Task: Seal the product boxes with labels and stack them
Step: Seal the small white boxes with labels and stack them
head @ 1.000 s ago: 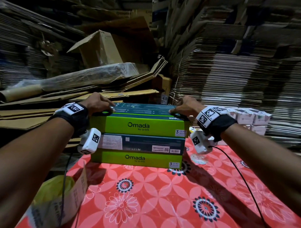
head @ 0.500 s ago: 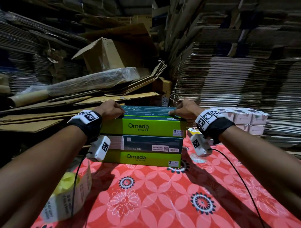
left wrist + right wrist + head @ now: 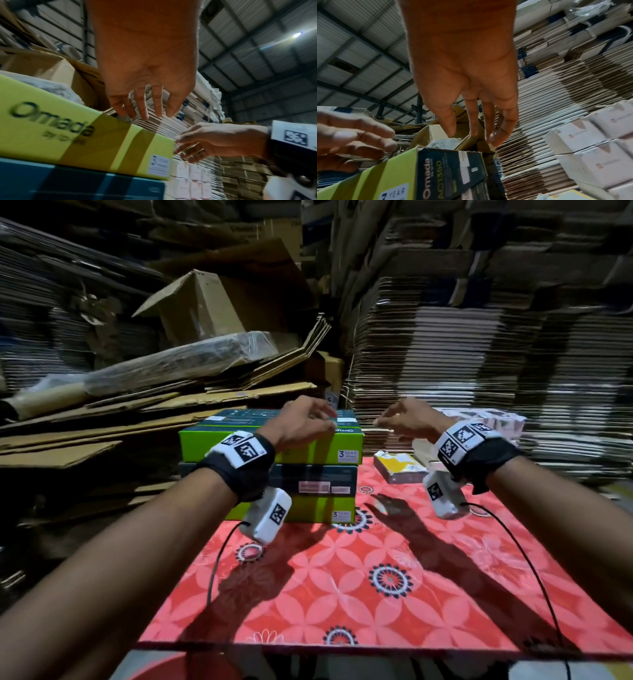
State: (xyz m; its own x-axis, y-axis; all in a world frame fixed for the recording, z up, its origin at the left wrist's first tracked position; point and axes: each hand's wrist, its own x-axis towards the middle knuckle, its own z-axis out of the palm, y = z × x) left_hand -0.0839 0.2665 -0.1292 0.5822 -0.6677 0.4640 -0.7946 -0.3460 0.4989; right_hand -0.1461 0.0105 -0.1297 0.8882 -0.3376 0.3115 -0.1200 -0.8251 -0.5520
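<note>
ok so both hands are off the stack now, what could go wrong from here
1. The top green box sits slightly out of line with the dark box under it, so the left hand, open just above it, might nudge it askew.
2. The right hand hovers open past the stack's right edge, above the small yellow box; a careless sweep could knock that box.

A tabletop (image 3: pixel 394 594) under a red flowered cloth fills the view from centre to 6 o'clock. Stacks of flattened cardboard (image 3: pixel 479 364) rise like a wall from 12 to 3 o'clock. At 10 o'clock lie loose sheets, an open brown carton (image 3: pixel 198 309) and a plastic-wrapped bundle (image 3: pixel 178 364). Overhead, a corrugated metal roof (image 3: pixel 257 40) on dark beams carries one bright lamp (image 3: pixel 297 34); the room is dim.
</note>
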